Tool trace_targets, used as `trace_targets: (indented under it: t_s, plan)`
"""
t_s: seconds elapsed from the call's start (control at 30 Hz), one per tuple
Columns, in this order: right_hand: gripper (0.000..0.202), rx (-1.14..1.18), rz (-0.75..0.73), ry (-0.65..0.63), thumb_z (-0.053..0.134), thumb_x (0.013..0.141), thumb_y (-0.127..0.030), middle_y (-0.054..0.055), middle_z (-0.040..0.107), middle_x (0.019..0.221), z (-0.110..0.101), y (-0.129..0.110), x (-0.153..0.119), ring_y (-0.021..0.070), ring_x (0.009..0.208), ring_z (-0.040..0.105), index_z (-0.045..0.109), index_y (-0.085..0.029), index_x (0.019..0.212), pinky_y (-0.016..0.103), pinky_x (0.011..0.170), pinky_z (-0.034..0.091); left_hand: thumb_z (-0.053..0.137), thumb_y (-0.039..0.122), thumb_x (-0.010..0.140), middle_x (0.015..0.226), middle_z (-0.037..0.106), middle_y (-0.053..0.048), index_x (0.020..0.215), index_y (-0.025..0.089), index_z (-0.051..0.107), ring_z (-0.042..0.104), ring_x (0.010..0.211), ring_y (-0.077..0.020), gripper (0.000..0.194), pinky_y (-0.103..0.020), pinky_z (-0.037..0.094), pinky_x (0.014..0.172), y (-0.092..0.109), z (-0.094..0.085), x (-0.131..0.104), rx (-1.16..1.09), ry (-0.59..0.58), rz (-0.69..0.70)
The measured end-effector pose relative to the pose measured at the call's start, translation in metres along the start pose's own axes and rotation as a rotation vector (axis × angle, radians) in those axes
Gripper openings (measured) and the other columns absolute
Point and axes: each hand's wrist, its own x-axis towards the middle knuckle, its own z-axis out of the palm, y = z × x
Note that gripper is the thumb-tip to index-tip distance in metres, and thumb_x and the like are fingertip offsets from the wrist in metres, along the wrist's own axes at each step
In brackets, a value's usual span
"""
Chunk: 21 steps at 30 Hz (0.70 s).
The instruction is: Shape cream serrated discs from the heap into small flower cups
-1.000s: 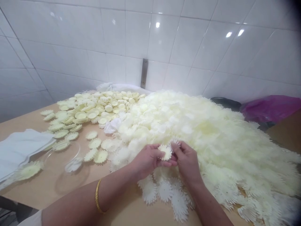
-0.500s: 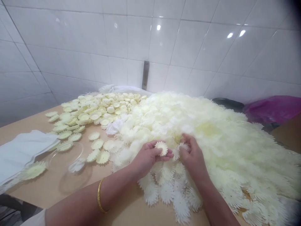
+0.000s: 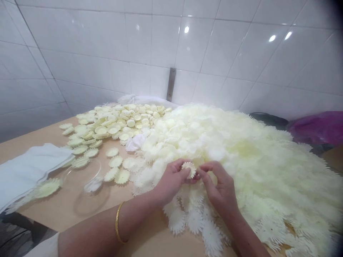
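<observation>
Between the thumb and fingers of my left hand (image 3: pixel 170 182) is a small cream flower disc (image 3: pixel 190 169) with a scalloped edge. My right hand (image 3: pixel 222 187) is beside it, thumb and forefinger pinched close to the left fingertips; whatever lies in that pinch is too small to make out. Both hands are over the front of a big heap of pale yellow-white fabric petals (image 3: pixel 214 125) with fringed edges. Below them, white petal pieces (image 3: pixel 210 232) spread over the tan table (image 3: pixel 150 232).
At the back left lies a pile of cream scalloped discs (image 3: pixel 115 123), with several stray ones nearer. A coil of clear line (image 3: pixel 99 167) and a white cloth sheet (image 3: pixel 34 160) are at the left. A purple bag (image 3: pixel 318 126) is at the right, against the tiled wall (image 3: pixel 102 39).
My right hand has moved left and up to my left fingertips, its thumb and forefinger now pinched there. My left hand still holds the flower disc. The view has shifted slightly left.
</observation>
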Motion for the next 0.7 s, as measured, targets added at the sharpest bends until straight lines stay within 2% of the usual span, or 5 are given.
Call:
trace_targets:
  t_s: [0.13, 0.3, 0.47, 0.57, 0.7]
  plan:
    - [0.012, 0.001, 0.025, 0.009, 0.046, 0.083, -0.023, 0.001, 0.053, 0.07, 0.003, -0.0002, -0.0026, 0.0143, 0.066, 0.051, 0.053, -0.018, 0.075, 0.026, 0.06, 0.041, 0.059, 0.026, 0.074, 0.068, 0.062, -0.006, 0.079, 0.01, 0.058, 0.061, 0.062, -0.0128, 0.017, -0.027, 0.05, 0.064, -0.0025, -0.0012, -0.0003, 0.011, -0.08, -0.018]
    - [0.016, 0.037, 0.097, 0.052, 0.044, 0.085, -0.025, 0.001, 0.052, 0.068, 0.0019, -0.0009, -0.0037, 0.0137, 0.064, 0.05, 0.052, -0.018, 0.074, 0.025, 0.059, 0.04, 0.06, 0.036, 0.073, 0.057, 0.06, -0.004, 0.074, 0.012, 0.053, 0.059, 0.049, -0.0131, 0.025, -0.023, 0.045, 0.048, -0.0028, -0.0027, 0.0012, 0.076, -0.04, -0.085]
    - [0.01, 0.103, 0.024, -0.049, 0.051, 0.081, -0.026, 0.002, 0.053, 0.076, 0.0009, -0.0056, -0.0024, 0.0156, 0.072, 0.052, 0.054, -0.018, 0.084, 0.028, 0.064, 0.042, 0.061, 0.044, 0.07, 0.049, 0.054, 0.001, 0.081, 0.012, 0.053, 0.049, 0.037, -0.0085, 0.034, -0.018, 0.035, 0.037, -0.0031, -0.0044, 0.0, 0.106, 0.007, -0.123]
    - [0.007, 0.089, -0.009, -0.098, 0.055, 0.078, -0.024, 0.001, 0.052, 0.074, 0.003, -0.0081, -0.0022, 0.0152, 0.071, 0.051, 0.053, -0.018, 0.082, 0.027, 0.063, 0.041, 0.061, 0.048, 0.067, 0.046, 0.049, 0.003, 0.082, 0.012, 0.054, 0.044, 0.035, -0.0065, 0.04, -0.017, 0.031, 0.036, -0.0054, -0.0058, -0.0001, 0.119, 0.041, -0.134]
    - [0.003, 0.088, -0.022, -0.119, 0.051, 0.08, -0.018, 0.001, 0.052, 0.071, 0.0063, -0.0088, -0.0025, 0.0137, 0.068, 0.05, 0.053, -0.018, 0.077, 0.026, 0.061, 0.04, 0.049, 0.056, 0.073, 0.048, 0.048, 0.002, 0.071, 0.013, 0.054, 0.044, 0.035, -0.0058, 0.043, -0.017, 0.029, 0.035, -0.0066, -0.0058, 0.0011, 0.142, -0.043, -0.12]
